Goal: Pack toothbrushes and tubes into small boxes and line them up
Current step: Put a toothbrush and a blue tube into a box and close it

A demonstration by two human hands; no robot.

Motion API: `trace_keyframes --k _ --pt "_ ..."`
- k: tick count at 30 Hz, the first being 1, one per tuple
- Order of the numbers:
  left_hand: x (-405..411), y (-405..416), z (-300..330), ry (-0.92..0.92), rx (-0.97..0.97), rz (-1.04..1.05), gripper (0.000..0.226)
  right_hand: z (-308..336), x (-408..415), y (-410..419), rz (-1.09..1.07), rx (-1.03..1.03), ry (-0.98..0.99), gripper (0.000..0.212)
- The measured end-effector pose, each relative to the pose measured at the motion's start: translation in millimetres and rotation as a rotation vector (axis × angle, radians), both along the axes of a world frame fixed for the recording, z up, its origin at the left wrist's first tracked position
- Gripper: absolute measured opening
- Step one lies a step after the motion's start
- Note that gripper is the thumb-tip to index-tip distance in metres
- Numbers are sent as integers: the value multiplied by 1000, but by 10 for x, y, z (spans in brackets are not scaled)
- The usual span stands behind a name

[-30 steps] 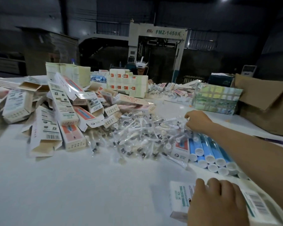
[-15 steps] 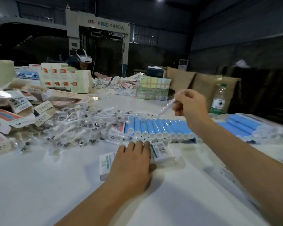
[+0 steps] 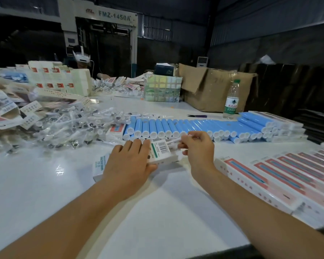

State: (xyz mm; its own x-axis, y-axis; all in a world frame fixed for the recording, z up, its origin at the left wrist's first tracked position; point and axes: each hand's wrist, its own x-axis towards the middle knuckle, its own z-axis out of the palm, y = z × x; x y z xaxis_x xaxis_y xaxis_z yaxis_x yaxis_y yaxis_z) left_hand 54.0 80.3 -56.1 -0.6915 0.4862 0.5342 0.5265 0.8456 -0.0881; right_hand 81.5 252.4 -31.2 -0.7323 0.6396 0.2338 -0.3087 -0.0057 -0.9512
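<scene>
Two bare forearms reach forward over the white table (image 3: 45, 193). The left hand (image 3: 128, 161) lies palm down with straight fingers pressing on a small white box (image 3: 160, 151), which rests flat on the table with its barcode face upward and its open end toward the right hand (image 3: 197, 148). The right hand, just beside that end, has its fingers curled, pinching a wrapped white toothbrush (image 3: 173, 141) whose tip points at the box and touches or nearly touches it. To the right, closed red-and-white boxes (image 3: 281, 176) lie side by side in a row along the table edge. Just beyond both hands, blue tubes with white caps (image 3: 176, 127) are laid in a long row, caps facing the person, with further tubes stacked at the right end. Left of the tubes lies a loose heap of wrapped toothbrushes (image 3: 73, 126), and left of that a pile of unfilled printed cartons (image 3: 13, 113). Farther back stand a clear water bottle (image 3: 232, 100), a brown cardboard carton (image 3: 213, 88), a stack of small pastel boxes (image 3: 163, 88) and a block of cream boxes (image 3: 64, 81). At the far side a second person wears a white headset (image 3: 81, 56).
</scene>
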Motion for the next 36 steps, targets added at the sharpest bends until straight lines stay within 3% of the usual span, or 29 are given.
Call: trace_keyframes --k 4,7,11,13,17,29,36 --pt "23 71 0 13 40 -27 65 -106 -42 -54 -1 141 -56 19" --pt "8 77 12 21 53 -17 63 -113 -54 -71 64 215 -110 35" --pt "-44 62 20 9 61 4 64 -116 -36 -83 159 233 -146 17" --pt "-57 62 37 6 79 7 66 -123 -17 -70 79 281 -96 27" --pt "-84 27 41 5 108 36 67 -73 126 -54 -48 354 15 19" --pt "-135 47 12 30 112 97 66 -198 180 -177 72 441 -28 25" --pt "-95 46 -20 42 70 103 70 -227 185 -195 108 542 -46 47"
